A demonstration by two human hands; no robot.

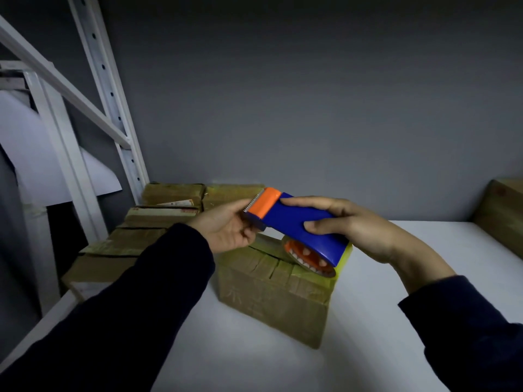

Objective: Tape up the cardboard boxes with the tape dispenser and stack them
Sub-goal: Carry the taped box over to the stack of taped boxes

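A blue tape dispenser [300, 224] with an orange cutter end and an orange tape reel hangs tilted just above a small cardboard box [271, 292] on the white table [382, 321]. My right hand [348, 224] grips the dispenser's blue body from the right, thumb on its near side. At the toothed cutter end, my left hand [226, 227] holds the dispenser from below with curled fingers. The box top shows wrinkled tape strips. The reel nearly touches the box's right top edge.
Several taped cardboard boxes [158, 222] lie stacked at the back left beside a white metal shelf frame [113, 108]. Another box [501, 216] stands at the right edge. A grey wall closes the back.
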